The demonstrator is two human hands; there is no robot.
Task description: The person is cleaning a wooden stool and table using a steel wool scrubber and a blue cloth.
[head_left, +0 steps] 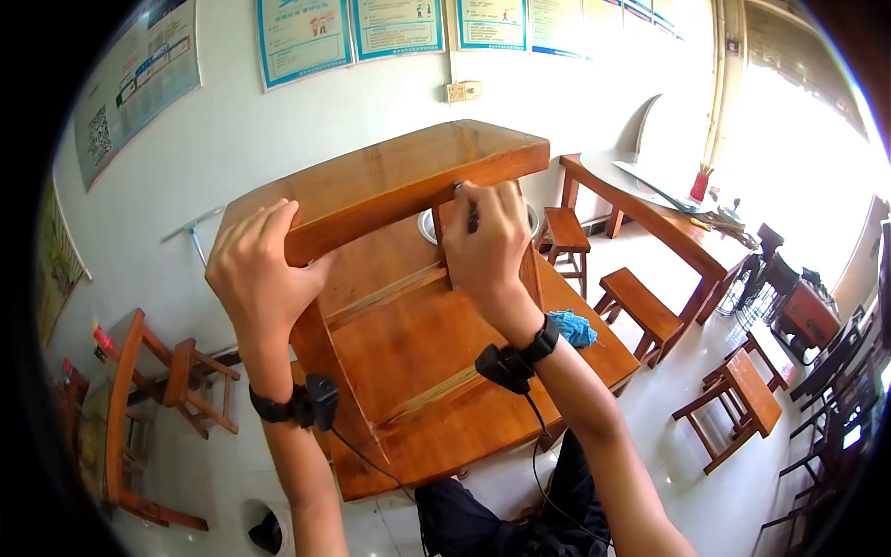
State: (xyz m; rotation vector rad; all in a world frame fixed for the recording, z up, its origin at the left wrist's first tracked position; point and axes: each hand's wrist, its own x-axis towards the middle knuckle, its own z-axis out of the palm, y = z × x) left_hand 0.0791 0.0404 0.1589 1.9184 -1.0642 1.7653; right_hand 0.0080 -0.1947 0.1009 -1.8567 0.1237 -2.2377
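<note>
In the head view, a wooden stool (394,176) is held above the bench (587,368), with its broad seat slanted and its legs reaching down to the bench top; how the leg ends meet the bench cannot be made out. The left end of the seat is clasped by the left hand (260,265) — the fingers are laid over the upper face, the thumb is spread under the front edge, and the grip is closed only as far as the slab's thickness allows. Along the same edge, toward the stool's right end, the right hand (487,232) is placed with its fingers curled in. Something dark is seen among those fingers, but what it is, and whether it or the wood is held by that grip, is not shown.

A black band with a small box and a cable is worn on each wrist. To the right of the stool, a crumpled blue cloth (573,329) is laid on the bench. Farther right, a red cup (699,186) is stood on a second bench (673,227), and low seats (640,304) are set beside it. Behind the stool, posters (399,23) are fixed on the wall — a socket (464,91) is mounted beneath them.
</note>
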